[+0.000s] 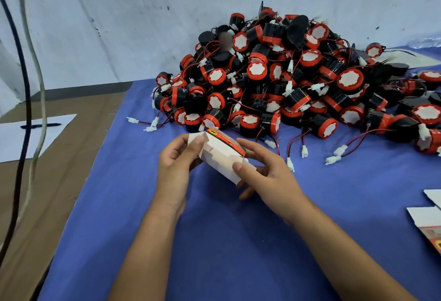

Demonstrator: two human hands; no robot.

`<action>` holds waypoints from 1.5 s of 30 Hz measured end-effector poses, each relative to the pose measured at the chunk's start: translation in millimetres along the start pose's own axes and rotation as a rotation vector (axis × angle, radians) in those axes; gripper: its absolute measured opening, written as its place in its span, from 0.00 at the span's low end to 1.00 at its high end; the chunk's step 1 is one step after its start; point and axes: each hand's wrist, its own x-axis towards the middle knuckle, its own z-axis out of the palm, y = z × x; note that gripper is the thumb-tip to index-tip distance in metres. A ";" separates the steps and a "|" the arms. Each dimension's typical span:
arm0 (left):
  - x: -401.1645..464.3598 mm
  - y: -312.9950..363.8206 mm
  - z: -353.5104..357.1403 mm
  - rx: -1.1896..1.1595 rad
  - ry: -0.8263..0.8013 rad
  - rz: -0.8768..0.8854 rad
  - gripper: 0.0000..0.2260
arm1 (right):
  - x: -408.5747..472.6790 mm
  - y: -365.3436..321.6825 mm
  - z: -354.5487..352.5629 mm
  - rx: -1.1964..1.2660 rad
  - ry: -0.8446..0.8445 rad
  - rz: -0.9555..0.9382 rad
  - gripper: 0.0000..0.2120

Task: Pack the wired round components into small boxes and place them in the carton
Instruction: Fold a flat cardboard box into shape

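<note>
A small white box (219, 155) with a red and yellow printed face is held just above the blue cloth, tilted, its flaps loose. My left hand (176, 167) grips its left end, thumb on top. My right hand (265, 172) holds the right end, thumb pressed on the white side and fingers underneath. Behind the box lies a big heap of round black and red components (293, 81) with red and black wires and white plugs. The carton is not in view.
The blue cloth (214, 241) covers the table. Flat unfolded box blanks (427, 219) lie at the right edge. Brown cardboard (59, 169) with a white sheet (26, 133) lies left, and two hanging cables (26, 90) cross it. A white wall stands behind.
</note>
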 end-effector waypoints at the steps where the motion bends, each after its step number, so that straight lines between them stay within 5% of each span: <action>1: -0.7 -0.5 0.9 0.004 -0.038 0.006 0.10 | 0.4 -0.2 0.4 0.008 0.015 0.007 0.26; 6: -9.4 -10.0 19.6 0.044 -0.156 -0.040 0.27 | -0.7 -5.2 2.8 0.066 0.007 -0.025 0.20; 12: -8.8 -10.3 28.0 -0.045 -0.068 0.027 0.16 | -1.3 -7.8 0.8 0.253 -0.144 0.050 0.37; 22: -16.5 -15.1 40.6 0.132 0.001 0.161 0.14 | -1.2 -4.3 6.0 0.107 0.062 0.027 0.11; 28: -20.8 -4.9 43.2 -0.057 -0.298 0.029 0.18 | 4.9 -8.9 -3.3 0.161 0.250 0.010 0.07; 32: -26.0 2.4 51.4 -0.264 -0.063 -0.100 0.25 | 0.7 -7.6 2.9 0.117 0.190 -0.003 0.10; 37: -29.1 2.3 55.2 -0.384 0.035 -0.159 0.14 | -6.8 -3.3 30.2 0.174 0.201 -0.176 0.22; 43: -27.3 -11.4 57.3 -0.191 0.108 0.036 0.28 | -7.3 -1.6 36.3 0.078 0.212 -0.237 0.26; 45: -28.7 -13.1 57.9 -0.039 0.108 0.181 0.26 | -8.4 -3.1 36.4 0.051 0.217 -0.231 0.24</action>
